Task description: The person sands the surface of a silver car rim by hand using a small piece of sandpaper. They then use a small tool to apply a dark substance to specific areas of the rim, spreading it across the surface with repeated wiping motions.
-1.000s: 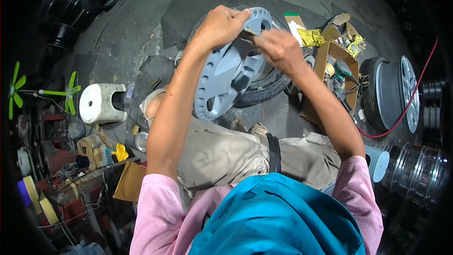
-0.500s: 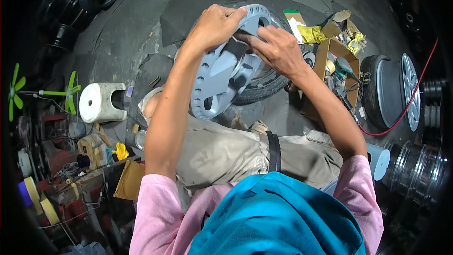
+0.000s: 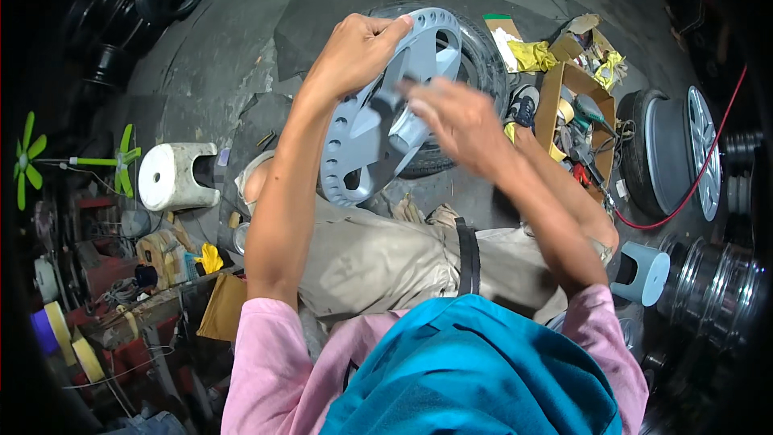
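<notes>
A grey car wheel rim (image 3: 358, 149) with broad spokes and a ring of small scallops stands tilted before me. It leans in front of a black tyre (image 3: 487, 72) lying on the floor. My left hand (image 3: 360, 44) is closed around the wheel's upper left edge, thumb on its face. Over the spokes near the hub hovers my right hand (image 3: 459, 117), smeared by motion with its fingers drawn together. A small dark piece (image 3: 408, 82) shows at its fingertips; blur hides what kind it is.
At right stands a cardboard box (image 3: 600, 97) of tools, near yellow gloves (image 3: 531, 56). Beyond it are a tyre and a silver wheel (image 3: 702, 153), a red hose (image 3: 692, 185) and a blue stool (image 3: 644, 274). A white stool (image 3: 165, 177) and green-bladed fan (image 3: 121, 161) are at left.
My right hand has moved from the wheel's upper part down toward me, across the spokes. My left hand keeps its grip on the edge. My right leg and shoe now show beside the box.
</notes>
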Tool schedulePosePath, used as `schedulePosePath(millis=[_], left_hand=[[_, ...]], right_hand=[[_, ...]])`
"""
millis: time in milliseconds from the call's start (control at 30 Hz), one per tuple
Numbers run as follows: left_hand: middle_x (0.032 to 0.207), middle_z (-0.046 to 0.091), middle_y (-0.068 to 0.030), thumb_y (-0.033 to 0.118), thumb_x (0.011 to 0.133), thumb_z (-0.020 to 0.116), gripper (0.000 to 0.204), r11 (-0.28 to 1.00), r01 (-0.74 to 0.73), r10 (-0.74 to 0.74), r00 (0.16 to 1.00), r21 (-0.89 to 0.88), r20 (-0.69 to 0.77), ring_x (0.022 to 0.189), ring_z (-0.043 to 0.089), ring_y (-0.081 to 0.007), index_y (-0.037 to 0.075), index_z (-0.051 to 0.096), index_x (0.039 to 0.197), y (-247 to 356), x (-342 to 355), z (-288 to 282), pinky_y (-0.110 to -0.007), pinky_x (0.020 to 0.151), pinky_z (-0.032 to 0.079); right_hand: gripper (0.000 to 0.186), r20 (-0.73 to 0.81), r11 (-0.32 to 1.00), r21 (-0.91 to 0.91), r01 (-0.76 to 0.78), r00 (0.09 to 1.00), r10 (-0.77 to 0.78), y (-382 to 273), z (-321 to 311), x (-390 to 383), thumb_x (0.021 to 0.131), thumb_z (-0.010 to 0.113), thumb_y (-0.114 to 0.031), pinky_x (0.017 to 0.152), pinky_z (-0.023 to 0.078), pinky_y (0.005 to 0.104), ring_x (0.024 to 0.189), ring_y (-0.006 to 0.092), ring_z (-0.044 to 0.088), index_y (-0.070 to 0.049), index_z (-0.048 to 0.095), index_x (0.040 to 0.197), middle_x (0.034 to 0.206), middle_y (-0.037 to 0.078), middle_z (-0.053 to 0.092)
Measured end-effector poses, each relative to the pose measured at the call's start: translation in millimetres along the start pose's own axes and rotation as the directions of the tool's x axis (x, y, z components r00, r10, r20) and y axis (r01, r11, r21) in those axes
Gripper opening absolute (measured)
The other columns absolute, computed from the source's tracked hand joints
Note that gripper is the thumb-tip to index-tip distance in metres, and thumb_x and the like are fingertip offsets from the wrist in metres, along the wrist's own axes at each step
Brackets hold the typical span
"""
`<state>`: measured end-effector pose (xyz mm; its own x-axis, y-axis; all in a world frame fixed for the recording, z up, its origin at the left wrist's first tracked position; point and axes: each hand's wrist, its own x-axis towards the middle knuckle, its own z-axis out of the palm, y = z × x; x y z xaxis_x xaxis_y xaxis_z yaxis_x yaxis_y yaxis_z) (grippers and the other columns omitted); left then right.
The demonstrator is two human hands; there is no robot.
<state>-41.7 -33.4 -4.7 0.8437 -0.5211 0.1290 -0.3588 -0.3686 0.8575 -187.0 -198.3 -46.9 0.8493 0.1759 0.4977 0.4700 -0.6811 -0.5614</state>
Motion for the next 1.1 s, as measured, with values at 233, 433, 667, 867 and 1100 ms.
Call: schedulePosePath(millis=[233,433,667,867,1100], left_hand=[[0.081,0.072,-0.0075,0.044,0.105,0.064,0.053,0.994,0.062,-0.07,0.994,0.09,0.085,0.08,0.06,-0.0129,-0.008,0.077,0.105,13,0,-2,-0.035,0.077,0.053],[0.059,0.04,-0.0048,0.043,0.103,0.064,0.056,0.997,0.021,-0.023,1.0,0.078,0.02,0.062,0.039,-0.0136,-0.006,0.064,0.076,-2,0,-3,-0.039,0.058,0.04],[0.06,0.046,-0.0052,0.043,0.103,0.064,0.055,0.997,0.051,-0.052,0.999,0.049,0.01,0.063,0.043,-0.0145,-0.008,0.069,0.084,3,-13,-11,-0.039,0.061,0.043],[0.081,0.069,-0.01,0.041,0.105,0.063,0.051,1.0,0.021,-0.02,0.998,-0.016,0.059,0.077,0.059,-0.0136,-0.008,0.076,0.1,7,-14,-4,-0.036,0.075,0.051],[0.085,0.067,-0.0036,0.04,0.107,0.063,0.051,0.994,0.067,-0.074,0.994,0.082,0.083,0.08,0.055,-0.0118,-0.008,0.075,0.096,12,-13,-9,-0.032,0.074,0.048]], right_hand=[[0.03,-0.059,0.929,-0.313,0.2,0.972,-0.229,23,44,-5,0.092,0.074,-0.017,0.069,0.054,0.0394,0.08,0.0228,0.067,-0.013,0.076,0.122,0.093,0.008,0.064],[0.033,0.189,0.676,0.6,-0.429,0.896,0.401,-57,60,-13,0.107,0.058,-0.026,0.081,0.055,0.0373,0.084,0.0254,0.072,0.002,0.074,0.115,0.086,0.021,0.07],[0.024,0.141,0.972,0.192,-0.134,0.984,0.107,-26,-3,-24,0.098,0.068,-0.024,0.083,0.057,0.0384,0.096,0.0227,0.068,-0.004,0.08,0.098,0.129,0.011,0.065],[0.021,0.318,0.88,-0.389,0.272,0.936,-0.149,9,-17,10,0.084,0.075,-0.022,0.083,0.06,0.0358,0.106,0.0183,0.063,-0.002,0.079,0.079,0.151,0.002,0.054],[0.02,0.302,0.998,-0.049,0.048,0.953,-0.031,-21,31,-23,0.081,0.073,-0.021,0.078,0.062,0.0395,0.091,0.0262,0.073,-0.003,0.08,0.078,0.164,0.006,0.045]])
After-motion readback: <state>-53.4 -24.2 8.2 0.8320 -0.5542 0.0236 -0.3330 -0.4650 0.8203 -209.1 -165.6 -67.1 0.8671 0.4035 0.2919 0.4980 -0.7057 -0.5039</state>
